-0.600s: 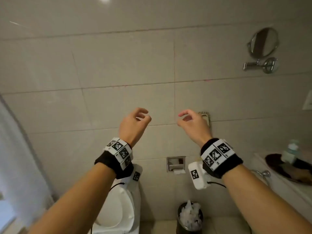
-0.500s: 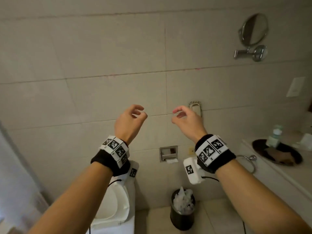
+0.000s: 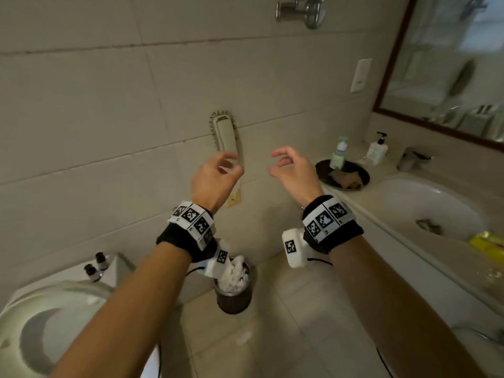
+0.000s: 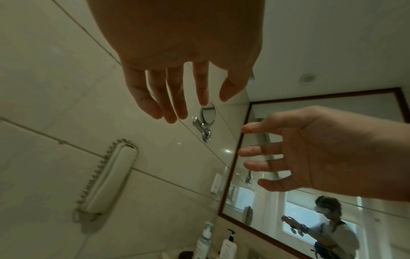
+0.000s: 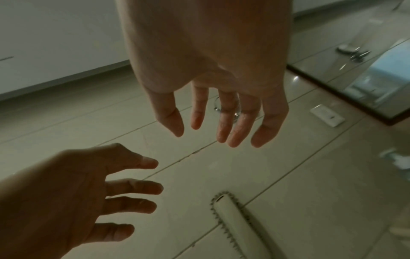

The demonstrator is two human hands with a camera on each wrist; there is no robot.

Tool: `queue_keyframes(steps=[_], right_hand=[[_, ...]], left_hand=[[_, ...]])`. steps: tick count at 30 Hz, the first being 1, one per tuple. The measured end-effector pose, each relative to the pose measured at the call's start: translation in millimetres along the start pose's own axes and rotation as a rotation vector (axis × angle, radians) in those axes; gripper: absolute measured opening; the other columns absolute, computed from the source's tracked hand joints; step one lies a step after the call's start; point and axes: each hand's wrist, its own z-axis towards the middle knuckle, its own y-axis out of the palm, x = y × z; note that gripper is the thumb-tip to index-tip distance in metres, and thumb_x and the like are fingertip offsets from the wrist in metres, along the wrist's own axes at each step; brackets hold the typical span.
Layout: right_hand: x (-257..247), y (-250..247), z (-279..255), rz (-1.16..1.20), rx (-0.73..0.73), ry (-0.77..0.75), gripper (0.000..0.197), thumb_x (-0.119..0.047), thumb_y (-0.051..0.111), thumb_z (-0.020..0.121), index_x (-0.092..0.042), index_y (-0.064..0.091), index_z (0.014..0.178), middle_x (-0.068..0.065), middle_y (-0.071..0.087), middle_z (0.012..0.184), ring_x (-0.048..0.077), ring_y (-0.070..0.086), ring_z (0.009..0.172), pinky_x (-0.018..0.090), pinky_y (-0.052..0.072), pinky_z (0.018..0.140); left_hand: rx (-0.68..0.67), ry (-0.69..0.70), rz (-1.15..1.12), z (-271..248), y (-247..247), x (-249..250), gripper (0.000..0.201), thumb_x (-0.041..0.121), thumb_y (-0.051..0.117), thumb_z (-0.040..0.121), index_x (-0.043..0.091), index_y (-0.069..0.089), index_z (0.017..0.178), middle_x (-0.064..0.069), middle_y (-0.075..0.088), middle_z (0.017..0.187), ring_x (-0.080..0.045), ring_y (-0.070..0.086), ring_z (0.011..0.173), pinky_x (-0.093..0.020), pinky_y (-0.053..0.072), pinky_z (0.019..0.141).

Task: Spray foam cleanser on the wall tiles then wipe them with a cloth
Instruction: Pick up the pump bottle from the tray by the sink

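Observation:
Beige wall tiles [image 3: 95, 110] fill the view ahead. My left hand [image 3: 218, 173] and right hand [image 3: 289, 167] hang in the air side by side in front of them, fingers loosely curled and holding nothing. The wrist views show both hands empty: left hand [image 4: 177, 98], right hand [image 5: 219, 122]. On the counter at the right a pale green pump bottle [image 3: 339, 152] stands on a dark round tray [image 3: 362, 175] with a brownish cloth [image 3: 345, 179] lying in it. A white pump bottle [image 3: 377, 148] stands beside them.
A wall phone [image 3: 225, 135] hangs just behind my left hand. A toilet [image 3: 49, 317] is at the lower left, a full waste bin [image 3: 233, 290] below my hands. The basin [image 3: 431, 205], counter and framed mirror [image 3: 447, 64] are on the right.
The view has swung down and to the right, bringing the counter, basin and mirror into sight. Both hands stay raised and empty, close together.

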Motion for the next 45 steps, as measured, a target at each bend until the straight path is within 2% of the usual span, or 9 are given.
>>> queue_keyframes(steps=[9, 15, 20, 24, 28, 31, 35, 39, 45], right_hand=[[126, -79, 87, 0.029, 0.089, 0.137, 0.028, -0.026, 0.073, 0.085, -0.034, 0.062, 0.109, 0.000, 0.064, 0.107, 0.018, 0.062, 0.099, 0.040, 0.052, 0.093], [196, -122, 142, -0.008, 0.107, 0.203, 0.038, -0.022, 0.075, 0.084, -0.021, 0.062, 0.119, 0.002, 0.064, 0.108, 0.010, 0.058, 0.093, 0.001, 0.037, 0.066], [240, -135, 175, 0.061, 0.126, 0.312, 0.042, -0.023, 0.074, 0.082, -0.020, 0.059, 0.120, -0.002, 0.062, 0.112, 0.014, 0.060, 0.105, 0.028, 0.047, 0.087], [264, -138, 199, 0.125, 0.153, 0.368, 0.043, -0.025, 0.073, 0.085, -0.020, 0.058, 0.125, 0.000, 0.066, 0.115, 0.013, 0.061, 0.107, 0.036, 0.049, 0.097], [287, -129, 244, 0.107, 0.182, 0.381, 0.029, -0.026, 0.078, 0.080, -0.032, 0.059, 0.101, 0.002, 0.067, 0.112, 0.020, 0.063, 0.108, 0.045, 0.051, 0.098], [299, -129, 277, 0.114, 0.214, 0.428, 0.040, -0.021, 0.076, 0.080, -0.042, 0.053, 0.106, -0.004, 0.068, 0.099, 0.014, 0.064, 0.098, 0.043, 0.051, 0.098], [314, -132, 311, 0.026, 0.205, 0.442, 0.049, -0.021, 0.072, 0.086, -0.027, 0.053, 0.131, -0.008, 0.061, 0.097, 0.017, 0.060, 0.101, 0.040, 0.049, 0.095], [333, -137, 338, -0.030, 0.224, 0.478, 0.037, -0.030, 0.071, 0.088, -0.035, 0.053, 0.120, -0.005, 0.061, 0.105, 0.018, 0.060, 0.104, 0.044, 0.050, 0.098], [366, -149, 372, -0.022, 0.258, 0.516, 0.040, -0.028, 0.072, 0.087, -0.030, 0.056, 0.123, -0.003, 0.062, 0.105, 0.016, 0.061, 0.101, 0.042, 0.051, 0.098]], left_hand=[[-0.103, 0.020, 0.110, 75, 162, 20, 0.030, 0.051, 0.059, 0.081, 0.039, 0.065, 0.107, 0.011, 0.068, 0.103, -0.011, 0.065, 0.091, -0.037, 0.053, 0.087], [-0.139, 0.010, 0.077, 123, 244, 29, 0.028, 0.045, 0.063, 0.086, 0.036, 0.065, 0.112, 0.009, 0.067, 0.109, -0.011, 0.064, 0.089, -0.032, 0.051, 0.083], [-0.172, 0.026, 0.074, 160, 297, 28, 0.030, 0.046, 0.063, 0.087, 0.036, 0.064, 0.114, 0.008, 0.066, 0.109, -0.012, 0.064, 0.091, -0.034, 0.053, 0.084], [-0.212, 0.027, 0.051, 192, 332, 17, 0.030, 0.043, 0.065, 0.087, 0.034, 0.064, 0.115, 0.007, 0.067, 0.109, -0.013, 0.065, 0.090, -0.036, 0.054, 0.086], [-0.258, 0.038, 0.015, 235, 366, 2, 0.030, 0.043, 0.066, 0.088, 0.033, 0.064, 0.117, 0.006, 0.066, 0.110, -0.014, 0.064, 0.090, -0.035, 0.054, 0.086], [-0.306, 0.058, 0.002, 269, 393, -10, 0.030, 0.046, 0.064, 0.088, 0.036, 0.063, 0.117, 0.007, 0.065, 0.109, -0.014, 0.064, 0.091, -0.034, 0.053, 0.087], [-0.338, 0.074, -0.027, 309, 423, -23, 0.028, 0.046, 0.064, 0.088, 0.037, 0.065, 0.114, 0.007, 0.066, 0.106, -0.014, 0.064, 0.088, -0.034, 0.052, 0.085], [-0.408, 0.060, -0.043, 336, 451, -31, 0.040, 0.054, 0.059, 0.082, 0.036, 0.064, 0.117, 0.007, 0.065, 0.108, -0.016, 0.062, 0.093, -0.037, 0.052, 0.088], [-0.450, 0.042, -0.036, 370, 494, -37, 0.047, 0.059, 0.062, 0.081, 0.037, 0.060, 0.123, 0.009, 0.063, 0.112, -0.015, 0.062, 0.093, -0.035, 0.052, 0.086]])
